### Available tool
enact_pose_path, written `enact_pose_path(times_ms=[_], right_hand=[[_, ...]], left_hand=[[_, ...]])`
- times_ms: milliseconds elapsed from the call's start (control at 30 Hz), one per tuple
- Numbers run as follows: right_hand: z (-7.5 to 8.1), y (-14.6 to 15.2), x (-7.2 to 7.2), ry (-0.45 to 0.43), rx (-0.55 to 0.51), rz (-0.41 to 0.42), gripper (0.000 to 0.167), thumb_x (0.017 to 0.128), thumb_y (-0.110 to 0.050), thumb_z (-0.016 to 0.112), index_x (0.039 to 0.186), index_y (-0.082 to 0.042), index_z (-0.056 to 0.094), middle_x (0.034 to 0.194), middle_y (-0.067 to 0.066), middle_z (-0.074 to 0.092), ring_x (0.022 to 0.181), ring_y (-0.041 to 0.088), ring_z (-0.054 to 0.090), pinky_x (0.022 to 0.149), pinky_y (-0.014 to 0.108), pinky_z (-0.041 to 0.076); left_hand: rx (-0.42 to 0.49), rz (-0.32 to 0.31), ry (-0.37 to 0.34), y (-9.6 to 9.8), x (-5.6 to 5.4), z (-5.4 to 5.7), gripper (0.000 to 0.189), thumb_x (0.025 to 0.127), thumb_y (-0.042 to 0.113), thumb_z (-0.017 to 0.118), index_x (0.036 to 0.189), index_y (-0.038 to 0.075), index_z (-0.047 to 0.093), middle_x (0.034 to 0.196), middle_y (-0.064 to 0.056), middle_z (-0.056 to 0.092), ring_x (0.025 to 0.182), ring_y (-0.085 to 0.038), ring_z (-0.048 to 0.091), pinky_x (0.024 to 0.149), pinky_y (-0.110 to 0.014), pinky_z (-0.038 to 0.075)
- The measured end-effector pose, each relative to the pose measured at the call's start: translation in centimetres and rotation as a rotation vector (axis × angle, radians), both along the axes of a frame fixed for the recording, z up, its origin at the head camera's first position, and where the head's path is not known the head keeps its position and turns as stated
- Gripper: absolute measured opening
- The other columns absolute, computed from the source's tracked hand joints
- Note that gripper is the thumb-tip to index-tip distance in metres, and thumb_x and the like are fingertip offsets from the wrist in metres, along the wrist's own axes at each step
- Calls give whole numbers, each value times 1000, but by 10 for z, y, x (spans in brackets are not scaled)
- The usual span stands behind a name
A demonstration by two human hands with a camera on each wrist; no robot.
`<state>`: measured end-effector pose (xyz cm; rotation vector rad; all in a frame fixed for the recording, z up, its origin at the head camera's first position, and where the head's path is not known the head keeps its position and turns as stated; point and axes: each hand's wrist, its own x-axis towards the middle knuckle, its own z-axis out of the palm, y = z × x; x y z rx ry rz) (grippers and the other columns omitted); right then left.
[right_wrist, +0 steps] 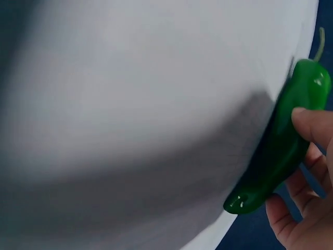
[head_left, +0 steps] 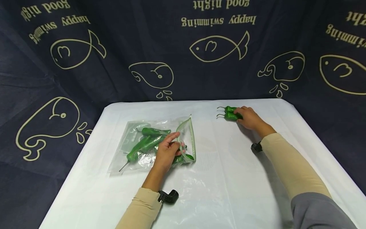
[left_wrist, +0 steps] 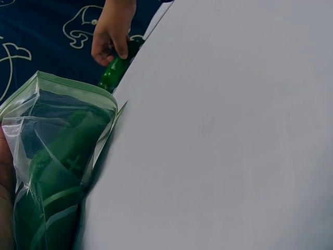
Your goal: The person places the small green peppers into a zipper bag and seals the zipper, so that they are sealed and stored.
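A clear zip bag (head_left: 115, 159) with a green seal strip lies on the table, its mouth standing apart on the right side. Several green peppers (head_left: 137, 151) are inside it. My left hand (head_left: 165, 154) holds the bag near its mouth, some fingers seen through the plastic; the left wrist view shows the bag (left_wrist: 67, 151) close up. Toward the back right, my right hand (head_left: 249, 118) grips a green pepper (head_left: 231, 116), and a second pepper (head_left: 230, 109) lies right beside it. In the right wrist view the thumb presses on the gripped pepper (right_wrist: 294, 120), stem pointing away.
A white cover (head_left: 211, 190) spreads over the table. Behind it hangs a dark blue cloth (head_left: 177, 38) printed with fish, whales and lettering. Each wrist carries a black device, such as the left wrist camera (head_left: 169, 197).
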<state>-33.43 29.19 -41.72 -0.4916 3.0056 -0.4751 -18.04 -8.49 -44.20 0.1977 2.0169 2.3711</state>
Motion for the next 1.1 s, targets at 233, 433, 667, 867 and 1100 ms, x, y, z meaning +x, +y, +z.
enact_pose_path(times_ms=[233,433,667,867,1100], right_hand=[[4,4,-1,-56,-80,67,38,92,-3,66,128,2,55,129,28,51,123,45,45,106,61,34],[11,3,4,-95,-157,108,34,93,-3,66,125,3,56,122,24,54,116,40,50,102,58,38],[19,0,9,-152,-197,162,33,92,-5,67,124,1,58,123,22,58,116,37,52,101,57,40],[21,-5,11,-197,-229,226,31,93,-8,69,122,-2,59,118,14,61,111,34,55,97,54,44],[25,-17,18,-193,-237,302,28,92,-8,70,118,-5,63,116,11,62,106,30,57,90,47,48]], left_hand=[[3,1,-3,0,-1,-1,47,96,-7,50,142,-6,48,146,-9,42,80,-12,67,65,-20,57],[2,1,2,0,-2,-2,46,96,-6,51,142,-5,49,147,-8,41,80,-12,67,65,-21,57],[-3,2,-9,-1,0,-1,47,96,-6,50,143,-4,48,152,-6,36,81,-13,68,66,-22,58],[-1,2,-5,-1,0,-1,47,96,-5,51,143,-5,48,151,-6,37,79,-12,68,65,-21,57],[6,4,-3,0,-1,-1,47,96,-6,50,143,-6,48,147,-7,40,78,-12,68,64,-20,57]])
